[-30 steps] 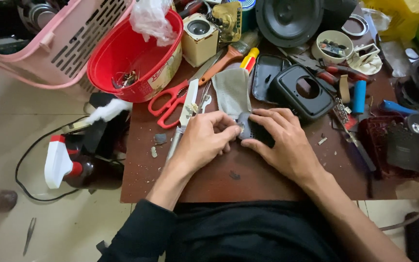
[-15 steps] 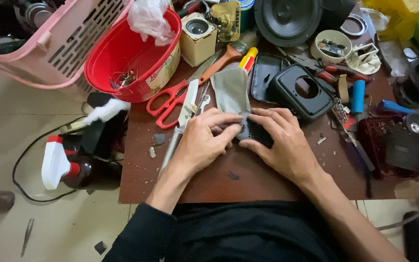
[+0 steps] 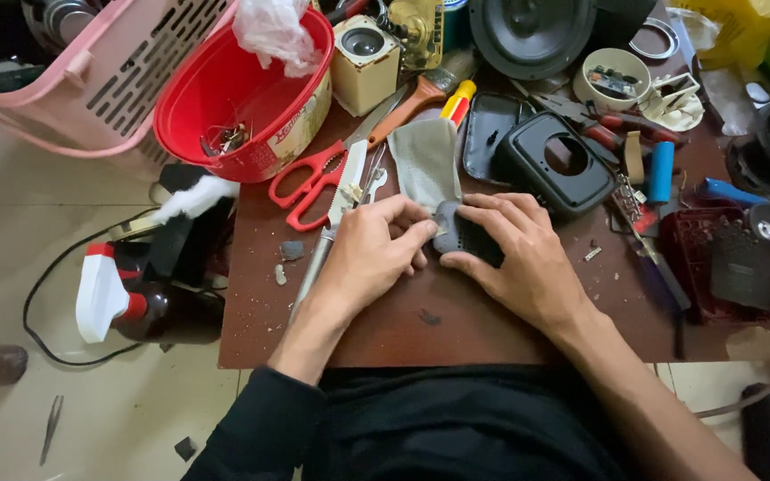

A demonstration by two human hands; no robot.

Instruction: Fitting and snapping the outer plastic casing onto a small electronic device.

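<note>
Grey fabric [image 3: 425, 160] lies touching the small dark part [image 3: 465, 236] that both my hands, left hand [image 3: 372, 258] and right hand [image 3: 519, 258], pinch on the brown tabletop [image 3: 456, 330], beside red scissors [image 3: 314, 178].

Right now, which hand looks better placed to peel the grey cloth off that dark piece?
Probably the left hand: its fingertips pinch the grey cloth at its edge, while the right hand presses on the dark piece.

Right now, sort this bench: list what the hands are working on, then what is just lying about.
In hand: left hand and right hand press the small dark casing and the grey cloth.

Lying about: red scissors, red bowl, black speaker housing, blue cylinder, pink basket.
</note>
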